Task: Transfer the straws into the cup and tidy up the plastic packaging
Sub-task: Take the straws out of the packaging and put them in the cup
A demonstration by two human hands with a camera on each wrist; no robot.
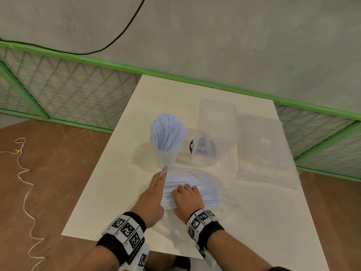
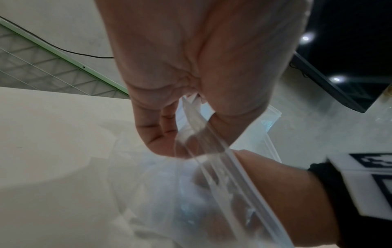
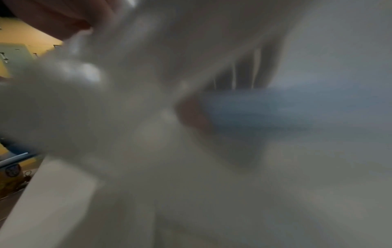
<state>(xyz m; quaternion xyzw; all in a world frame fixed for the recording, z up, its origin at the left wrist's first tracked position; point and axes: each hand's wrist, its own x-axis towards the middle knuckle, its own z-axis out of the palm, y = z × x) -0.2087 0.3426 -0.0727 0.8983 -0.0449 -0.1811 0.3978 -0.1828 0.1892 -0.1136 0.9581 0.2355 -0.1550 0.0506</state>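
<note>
A clear cup (image 1: pixel 167 151) stands mid-table, packed with upright pale blue-white straws (image 1: pixel 167 133). In front of it lies a clear zip bag (image 1: pixel 213 184) holding a flat bundle of straws (image 1: pixel 183 180). My left hand (image 1: pixel 163 174) pinches the bag's zip edge (image 2: pixel 203 134) and holds the mouth up. The right hand (image 1: pixel 184 193) reaches into the bag, its fingers curled over the bundle. Through the plastic, the left wrist view shows that right hand (image 2: pixel 271 184). The right wrist view is blurred by plastic, showing only pale blue straws (image 3: pixel 275 109).
A clear lidded box (image 1: pixel 216 130) with a purple label stands right of the cup. A flat clear bag (image 1: pixel 263 151) lies at the table's right side. A green mesh fence (image 1: pixel 58 89) runs behind the white table (image 1: pixel 109 192). A white cord (image 1: pixel 25 184) trails on the floor.
</note>
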